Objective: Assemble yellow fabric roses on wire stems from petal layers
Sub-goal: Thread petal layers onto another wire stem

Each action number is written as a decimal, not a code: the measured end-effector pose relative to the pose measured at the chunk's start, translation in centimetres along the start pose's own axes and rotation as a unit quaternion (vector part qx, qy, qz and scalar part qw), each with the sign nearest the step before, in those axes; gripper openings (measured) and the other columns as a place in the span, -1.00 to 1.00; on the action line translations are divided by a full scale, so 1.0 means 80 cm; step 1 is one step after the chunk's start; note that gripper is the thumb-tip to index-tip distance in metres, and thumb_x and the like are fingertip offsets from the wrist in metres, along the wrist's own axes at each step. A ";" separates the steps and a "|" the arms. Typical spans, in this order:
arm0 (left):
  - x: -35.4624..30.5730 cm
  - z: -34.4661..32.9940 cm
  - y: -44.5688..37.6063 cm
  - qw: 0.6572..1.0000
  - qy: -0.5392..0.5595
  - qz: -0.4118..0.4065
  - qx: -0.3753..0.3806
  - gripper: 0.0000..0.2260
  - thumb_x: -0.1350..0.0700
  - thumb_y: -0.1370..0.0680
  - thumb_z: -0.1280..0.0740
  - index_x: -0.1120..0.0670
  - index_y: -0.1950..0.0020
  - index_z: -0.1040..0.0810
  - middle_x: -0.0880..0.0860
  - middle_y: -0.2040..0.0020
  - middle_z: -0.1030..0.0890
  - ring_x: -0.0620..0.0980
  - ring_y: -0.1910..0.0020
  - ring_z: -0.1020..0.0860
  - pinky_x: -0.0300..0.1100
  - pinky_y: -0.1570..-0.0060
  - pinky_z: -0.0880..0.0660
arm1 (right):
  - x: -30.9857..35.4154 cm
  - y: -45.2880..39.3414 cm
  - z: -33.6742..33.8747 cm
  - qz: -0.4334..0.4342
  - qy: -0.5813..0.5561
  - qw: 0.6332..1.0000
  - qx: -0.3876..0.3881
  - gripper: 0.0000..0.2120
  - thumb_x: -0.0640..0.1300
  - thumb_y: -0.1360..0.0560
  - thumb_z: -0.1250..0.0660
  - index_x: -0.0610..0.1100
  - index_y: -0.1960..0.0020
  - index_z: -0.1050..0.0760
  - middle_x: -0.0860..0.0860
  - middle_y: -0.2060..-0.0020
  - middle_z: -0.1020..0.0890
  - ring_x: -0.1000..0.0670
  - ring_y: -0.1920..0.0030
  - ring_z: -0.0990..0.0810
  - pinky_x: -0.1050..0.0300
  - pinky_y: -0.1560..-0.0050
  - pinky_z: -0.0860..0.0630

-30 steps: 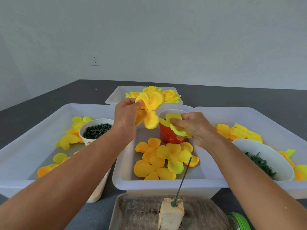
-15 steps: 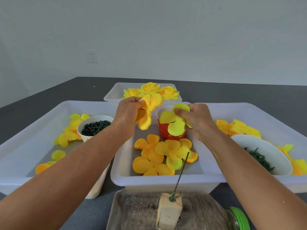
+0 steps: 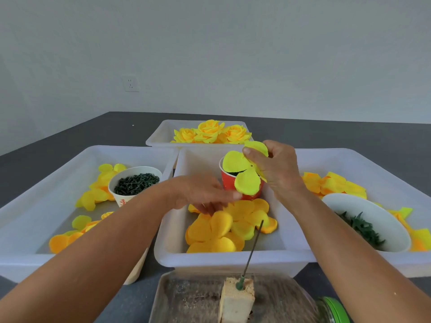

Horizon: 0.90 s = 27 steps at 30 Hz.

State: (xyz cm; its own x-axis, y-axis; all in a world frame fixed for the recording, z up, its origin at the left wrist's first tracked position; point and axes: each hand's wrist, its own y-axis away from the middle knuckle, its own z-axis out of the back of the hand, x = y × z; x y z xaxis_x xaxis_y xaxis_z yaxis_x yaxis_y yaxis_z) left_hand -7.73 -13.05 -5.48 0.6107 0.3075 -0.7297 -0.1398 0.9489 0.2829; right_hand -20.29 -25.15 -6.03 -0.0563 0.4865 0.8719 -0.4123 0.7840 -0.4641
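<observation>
My right hand [image 3: 277, 169] pinches a lemon-yellow petal layer [image 3: 242, 173] and holds it up in front of a red cup [image 3: 229, 184]. My left hand [image 3: 200, 193] hovers low over the middle tray [image 3: 221, 259], fingers stretched out to the right and holding nothing, just above a pile of orange-yellow petal layers [image 3: 217, 231]. A bare wire stem [image 3: 253, 248] leans up from a foam block [image 3: 236, 297] at the front. Finished yellow roses [image 3: 210, 132] lie in the back tray [image 3: 158, 136].
The left tray [image 3: 58, 164] holds loose petals and a white cup of dark green pieces [image 3: 136, 180]. The right tray [image 3: 373, 164] holds petals and a white bowl of green leaves [image 3: 363, 220]. A metal tray [image 3: 186, 299] and a green-lidded jar [image 3: 335, 311] sit nearest me.
My left hand let go of the orange-yellow petal layer and dropped from chest height to just above the pile. My right hand lifted the lemon-yellow layer slightly and turned it upright.
</observation>
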 end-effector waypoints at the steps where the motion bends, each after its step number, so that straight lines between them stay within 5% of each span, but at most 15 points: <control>1: -0.001 0.005 0.000 0.998 0.059 0.003 -0.038 -0.58 -0.21 -0.41 -0.32 0.15 0.09 -0.58 0.02 0.23 -0.62 -0.07 0.27 -0.58 -0.22 0.17 -0.54 | 0.000 0.000 -0.001 0.010 0.006 1.000 0.010 -0.66 -0.13 -0.41 -0.47 0.00 0.46 -0.40 0.17 0.59 -0.38 0.13 0.48 -0.32 0.21 0.41 -0.29; 5: -0.001 0.015 0.001 0.968 0.242 -0.008 -0.065 -0.33 -0.33 -0.21 -0.30 0.15 -0.09 -0.57 0.12 0.11 -0.68 0.00 0.18 -0.65 -0.17 0.24 -0.59 | -0.002 0.004 -0.006 0.044 0.042 0.996 0.069 -0.71 -0.11 -0.39 -0.49 -0.25 0.37 -0.48 0.02 0.49 -0.43 0.07 0.42 -0.35 0.18 0.39 -0.30; 11: 0.005 0.009 -0.007 0.934 0.304 -0.060 -0.176 -0.90 0.22 -0.46 -0.41 0.24 0.08 -0.60 0.07 0.36 -0.64 -0.09 0.42 -0.59 -0.27 0.34 -0.58 | 0.004 0.005 -0.002 -0.055 -0.117 0.985 0.116 -0.59 0.02 -0.34 -0.47 -0.35 0.12 -0.57 -0.18 0.29 -0.56 -0.10 0.27 -0.50 0.07 0.22 -0.45; 13: 0.006 0.011 -0.009 0.913 0.321 -0.079 -0.240 -0.92 0.25 -0.45 -0.41 0.25 0.14 -0.56 0.02 0.44 -0.61 -0.13 0.48 -0.55 -0.29 0.39 -0.56 | 0.004 0.002 0.002 -0.106 -0.140 0.973 0.147 -0.78 -0.10 -0.34 -0.49 -0.20 0.09 -0.62 -0.09 0.25 -0.67 -0.02 0.23 -0.63 0.13 0.24 -0.56; 18: 0.007 0.009 -0.014 0.905 0.277 -0.102 -0.308 -0.77 0.26 -0.42 -0.45 0.20 0.33 -0.42 0.03 0.53 -0.48 -0.15 0.58 -0.43 -0.33 0.51 -0.43 | 0.002 0.005 0.001 -0.088 -0.062 0.984 0.146 -0.92 -0.29 -0.36 -0.48 -0.24 0.21 -0.59 0.02 0.46 -0.63 0.10 0.44 -0.61 0.30 0.45 -0.49; 22: 0.011 0.007 -0.019 0.905 0.245 -0.102 -0.333 -0.64 0.17 -0.39 -0.50 0.15 0.40 -0.32 0.02 0.53 -0.33 -0.13 0.60 -0.29 -0.34 0.57 -0.30 | 0.001 0.006 -0.001 -0.083 -0.036 0.988 0.123 -0.77 -0.24 -0.35 -0.51 -0.40 0.20 -0.55 -0.02 0.47 -0.62 0.12 0.53 -0.54 0.30 0.53 -0.41; 27: 0.010 0.005 -0.020 0.907 0.232 -0.122 -0.330 -0.70 0.04 -0.46 -0.43 0.22 0.29 -0.46 0.05 0.51 -0.38 -0.14 0.60 -0.31 -0.35 0.57 -0.30 | 0.001 0.006 -0.002 -0.097 0.005 0.987 0.126 -0.63 -0.12 -0.33 -0.54 -0.43 0.15 -0.54 0.02 0.50 -0.58 0.10 0.53 -0.52 0.16 0.40 -0.45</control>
State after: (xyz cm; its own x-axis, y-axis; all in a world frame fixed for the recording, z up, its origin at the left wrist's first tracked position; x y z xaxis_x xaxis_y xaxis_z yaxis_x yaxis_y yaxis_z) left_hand -6.71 -14.36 -6.30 0.3145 -0.0653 -0.9470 -0.5740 0.7815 -0.2445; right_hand -20.32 -24.64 -6.25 0.0552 0.3410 0.9384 -0.6275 0.7429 -0.2331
